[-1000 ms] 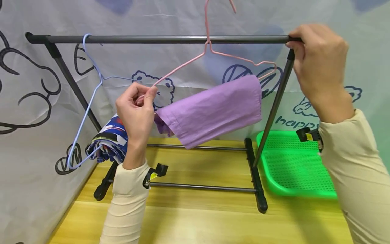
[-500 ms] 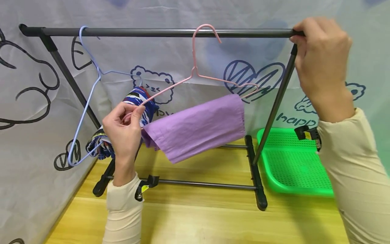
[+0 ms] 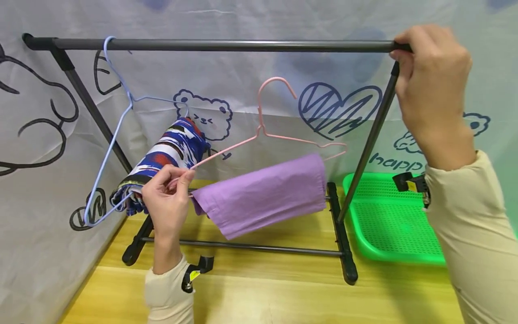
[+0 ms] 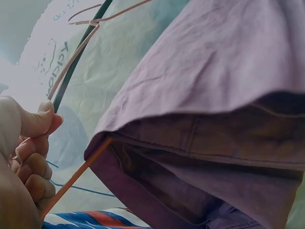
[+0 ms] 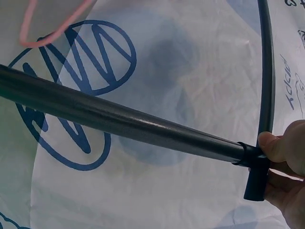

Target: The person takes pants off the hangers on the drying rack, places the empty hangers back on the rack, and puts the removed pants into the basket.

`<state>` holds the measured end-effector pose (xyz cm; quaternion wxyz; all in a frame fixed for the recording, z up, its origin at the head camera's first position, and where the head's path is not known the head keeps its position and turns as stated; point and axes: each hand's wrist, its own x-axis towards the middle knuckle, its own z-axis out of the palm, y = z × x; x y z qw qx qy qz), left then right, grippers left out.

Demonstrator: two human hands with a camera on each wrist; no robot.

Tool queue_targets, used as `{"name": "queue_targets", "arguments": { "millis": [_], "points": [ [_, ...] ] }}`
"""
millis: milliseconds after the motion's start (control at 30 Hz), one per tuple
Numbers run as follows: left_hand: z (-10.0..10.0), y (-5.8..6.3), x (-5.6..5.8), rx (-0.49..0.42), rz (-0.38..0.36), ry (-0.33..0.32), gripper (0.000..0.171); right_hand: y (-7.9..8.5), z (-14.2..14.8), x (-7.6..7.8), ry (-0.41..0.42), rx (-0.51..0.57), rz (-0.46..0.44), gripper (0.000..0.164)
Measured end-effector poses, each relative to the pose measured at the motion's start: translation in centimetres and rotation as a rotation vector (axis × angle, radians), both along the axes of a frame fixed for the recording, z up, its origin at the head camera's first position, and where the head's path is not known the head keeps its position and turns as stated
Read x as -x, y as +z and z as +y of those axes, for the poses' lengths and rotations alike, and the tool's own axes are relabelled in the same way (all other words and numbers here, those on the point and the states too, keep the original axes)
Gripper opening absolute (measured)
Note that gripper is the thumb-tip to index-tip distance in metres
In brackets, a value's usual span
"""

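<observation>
My left hand (image 3: 167,198) pinches one end of a pink wire hanger (image 3: 230,147). A folded purple cloth garment (image 3: 263,193) drapes over that hanger's lower bar. The hanger's hook is below the rack's top rail (image 3: 243,45) and apart from it. At the rail's right end, my right hand (image 3: 435,85) grips the black corner joint; in the right wrist view its thumb and fingers hold the joint (image 5: 257,162). Near my left hand, a blue hanger (image 3: 117,130) hangs on the rail, carrying a blue, white and red patterned garment (image 3: 166,153).
A green plastic basket (image 3: 398,256) stands on the wooden table (image 3: 251,292), right of the rack. The rack's feet (image 3: 349,265) rest on the table. Behind it hangs a pale printed cloth (image 3: 251,99).
My left hand has lowered the pink hanger and purple garment, bringing the hook from above the rail to below it, a little leftward overall. My right hand keeps its grip on the rack corner.
</observation>
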<state>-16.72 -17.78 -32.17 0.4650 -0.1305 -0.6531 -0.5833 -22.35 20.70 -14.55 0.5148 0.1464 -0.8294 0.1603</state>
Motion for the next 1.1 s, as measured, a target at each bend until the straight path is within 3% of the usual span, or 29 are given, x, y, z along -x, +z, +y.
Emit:
{"name": "queue_targets", "arguments": {
  "millis": [300, 633, 967, 1100],
  "points": [
    [-0.3, -0.2, -0.5, 0.028, -0.007, -0.024, 0.013, 0.1, 0.1, -0.1, 0.001, 0.012, 0.007, 0.032],
    [0.2, -0.5, -0.3, 0.058, -0.015, -0.037, 0.012, -1.3, 0.8, -0.4, 0.087, 0.122, 0.171, 0.032],
    [-0.1, -0.9, -0.2, 0.041, -0.017, -0.075, 0.011, -4.7, 0.2, -4.3, 0.185, 0.213, 0.179, 0.034],
    [-0.3, -0.9, -0.2, 0.034, -0.014, -0.108, 0.01, -6.6, -0.4, -5.9, 0.309, 0.286, 0.111, 0.028]
  ]
}}
